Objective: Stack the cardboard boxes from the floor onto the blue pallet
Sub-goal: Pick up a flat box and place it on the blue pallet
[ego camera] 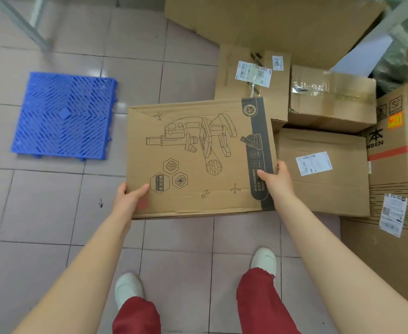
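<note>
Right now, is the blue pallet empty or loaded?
Empty: the blue pallet shows its bare grid; the microscope box is held in both hands beside it.

The microscope box [198,155] hides the fingers of both hands and part of the labelled box [253,80] behind it. Right of it, the tall box [395,169] runs off the picture's edge; its label [392,214] is too blurred to read.

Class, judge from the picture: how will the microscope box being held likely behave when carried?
The microscope box probably stays stiff: it spans flat between the left hand and right hand. Likely light, since both hands hold only near corners. Its contents may be fragile.
</note>
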